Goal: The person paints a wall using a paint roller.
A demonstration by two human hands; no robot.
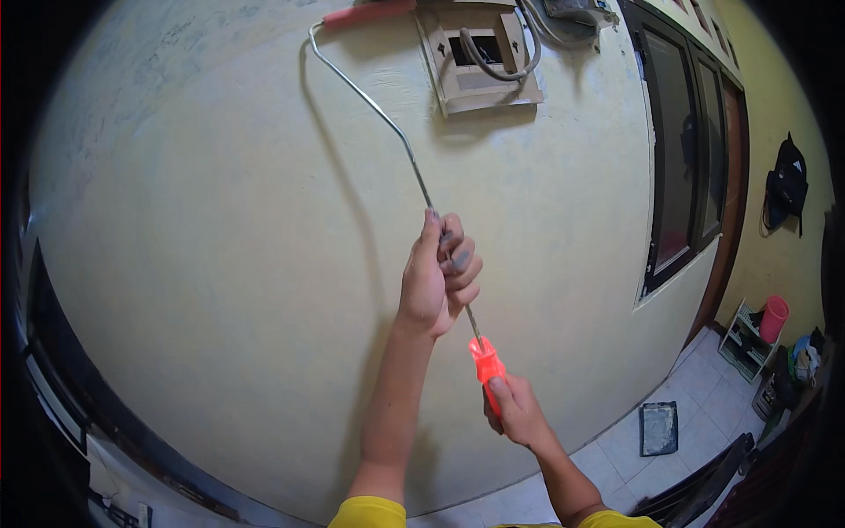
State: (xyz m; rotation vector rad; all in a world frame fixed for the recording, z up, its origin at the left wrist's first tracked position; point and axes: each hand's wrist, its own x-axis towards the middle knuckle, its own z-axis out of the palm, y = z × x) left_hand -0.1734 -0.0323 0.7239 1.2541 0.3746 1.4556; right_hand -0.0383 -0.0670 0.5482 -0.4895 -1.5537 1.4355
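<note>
A long-handled paint roller (pixel 378 107) reaches up a pale yellow wall (pixel 238 264). Its reddish-pink sleeve lies at the top of the view, just left of a cardboard-framed wall opening. My left hand (pixel 440 273) is wrapped round the thin metal rod about midway, with grey paint smudges on its fingers. Lower down, my right hand (pixel 515 409) grips the bright orange-red plastic handle (pixel 488 370). The rod bends near the roller end and casts a shadow on the wall. Whether the sleeve touches the wall is hard to make out.
A thick grey cable (pixel 506 75) loops out of the cardboard-framed opening (pixel 493 97). Dark-framed windows (pixel 678 145) are at right. A paint tray (pixel 658 429) lies on the tiled floor, near a small rack (pixel 746 343) with a pink bucket (pixel 774 319). A black bag (pixel 786 187) hangs at far right.
</note>
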